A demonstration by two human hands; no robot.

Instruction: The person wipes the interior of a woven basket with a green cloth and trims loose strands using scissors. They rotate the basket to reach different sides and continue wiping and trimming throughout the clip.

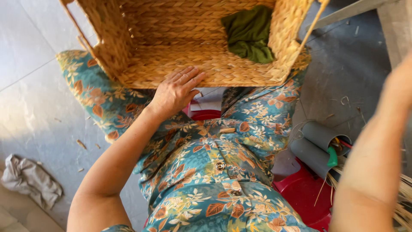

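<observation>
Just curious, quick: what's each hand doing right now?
Left hand: open, fingers flat on the basket rim.
Right hand: blurred at the frame edge; cannot tell.

golden woven basket, dark green cloth; teal floral dress, grey tubes, red stool

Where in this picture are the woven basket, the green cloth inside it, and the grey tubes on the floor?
woven basket (171, 64), head view, on its near woven wall.
green cloth (249, 32), head view, on the middle of the folded fabric.
grey tubes (315, 144), head view, on the side of the upper tube.
</observation>
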